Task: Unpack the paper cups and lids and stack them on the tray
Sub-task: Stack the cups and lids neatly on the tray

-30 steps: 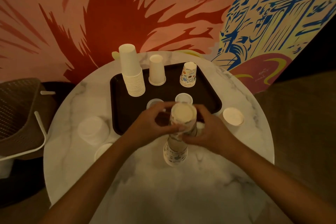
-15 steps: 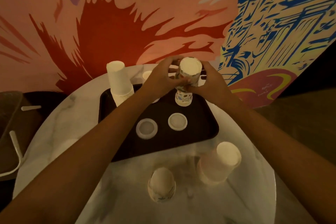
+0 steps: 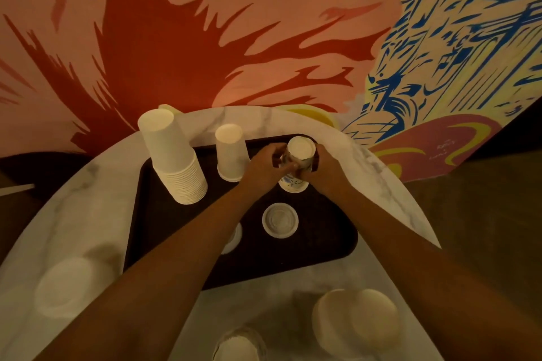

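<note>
A dark tray (image 3: 164, 231) lies on the round marble table (image 3: 96, 193). Both hands hold a stack of upside-down printed paper cups (image 3: 300, 152) at the tray's far right; my left hand (image 3: 264, 168) grips its left side and my right hand (image 3: 325, 171) its right. The stack's bottom rim (image 3: 293, 186) meets the tray. A tall stack of plain white cups (image 3: 173, 158) stands at the tray's far left, a shorter white cup stack (image 3: 230, 155) beside it. A round lid (image 3: 280, 220) lies on the tray; another lid (image 3: 234, 236) is partly hidden under my left forearm.
On the bare table, a stack of white lids (image 3: 67, 287) sits at the near left and another pile of lids (image 3: 356, 322) at the near right. An upturned cup (image 3: 239, 346) stands at the bottom edge. A painted wall rises just behind the table.
Both hands carried the printed cup stack from the table's front over to the tray's far right and lowered it onto the printed cups standing there. The camera tilted forward over the table.
</note>
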The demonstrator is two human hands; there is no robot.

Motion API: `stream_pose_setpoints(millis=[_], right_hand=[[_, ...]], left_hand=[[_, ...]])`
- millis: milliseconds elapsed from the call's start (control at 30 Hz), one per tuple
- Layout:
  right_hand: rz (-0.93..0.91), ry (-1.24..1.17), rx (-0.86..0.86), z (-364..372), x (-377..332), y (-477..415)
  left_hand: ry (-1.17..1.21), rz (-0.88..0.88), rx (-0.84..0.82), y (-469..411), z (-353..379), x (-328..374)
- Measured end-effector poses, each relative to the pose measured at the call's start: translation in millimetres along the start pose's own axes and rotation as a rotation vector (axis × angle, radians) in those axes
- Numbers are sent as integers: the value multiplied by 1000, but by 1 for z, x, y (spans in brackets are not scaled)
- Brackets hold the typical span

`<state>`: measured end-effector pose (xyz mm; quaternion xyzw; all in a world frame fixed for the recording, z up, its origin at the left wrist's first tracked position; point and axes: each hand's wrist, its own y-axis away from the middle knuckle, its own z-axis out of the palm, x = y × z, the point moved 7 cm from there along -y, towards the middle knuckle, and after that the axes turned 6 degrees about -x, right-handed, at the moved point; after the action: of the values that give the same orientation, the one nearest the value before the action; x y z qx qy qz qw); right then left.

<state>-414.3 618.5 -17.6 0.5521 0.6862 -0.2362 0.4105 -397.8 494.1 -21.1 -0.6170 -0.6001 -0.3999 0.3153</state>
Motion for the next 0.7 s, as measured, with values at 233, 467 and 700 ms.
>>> stream_pose_setpoints(millis=[233,467,700], right_hand=[[126,40,-76,16,22,-5],[134,119,9,-15,5,33],[-8,128,44,-17,-46,114]], left_hand=[[10,-140,-112,12,7,-14],[55,-127,-244,75,-4,-8],[48,-55,-271,154,-23,0]])
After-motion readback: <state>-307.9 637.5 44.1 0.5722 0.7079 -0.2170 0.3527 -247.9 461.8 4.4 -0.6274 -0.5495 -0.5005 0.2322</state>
